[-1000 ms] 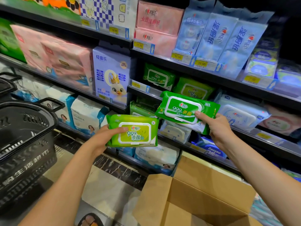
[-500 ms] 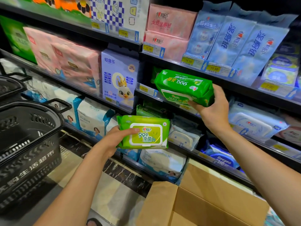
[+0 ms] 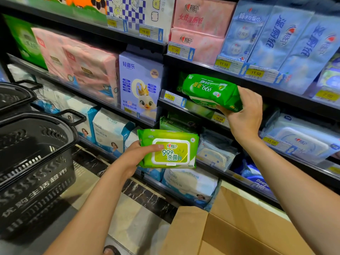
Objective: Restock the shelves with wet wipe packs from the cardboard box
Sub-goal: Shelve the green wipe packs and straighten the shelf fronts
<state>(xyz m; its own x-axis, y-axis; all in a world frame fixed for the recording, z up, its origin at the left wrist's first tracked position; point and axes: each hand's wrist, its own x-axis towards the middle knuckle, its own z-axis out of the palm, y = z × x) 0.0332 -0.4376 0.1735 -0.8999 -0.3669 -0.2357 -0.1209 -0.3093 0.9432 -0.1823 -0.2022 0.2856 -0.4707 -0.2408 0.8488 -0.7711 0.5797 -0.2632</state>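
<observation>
The right hand (image 3: 242, 115) grips one short end of a dark green wet wipe pack (image 3: 209, 91), with the thumb below and the fingers wrapped behind it. It holds the pack in the middle right of the frame, just in front of the price rail (image 3: 170, 97) of the middle shelf. The pack is turned over, so its print reads upside down and its white lid faces down. Its long axis runs left to right, almost parallel to the shelf edge, and the free end points to the left.

The left hand (image 3: 139, 155) is lower, in the centre of the frame. It clamps a light green wet wipe pack (image 3: 171, 150) by its left end, thumb on the lid, with the lid facing the camera.

The opening of the shelf lies directly behind the dark green pack, away from the person, so the right hand is clearly nearer to it. I judge that a push forward would seat this pack. The space behind is dark; there seem to be other green packs, but I cannot say for sure.

The cardboard box (image 3: 230, 230) stands open at the lower right, and a black shopping basket (image 3: 36, 162) is at the left.
</observation>
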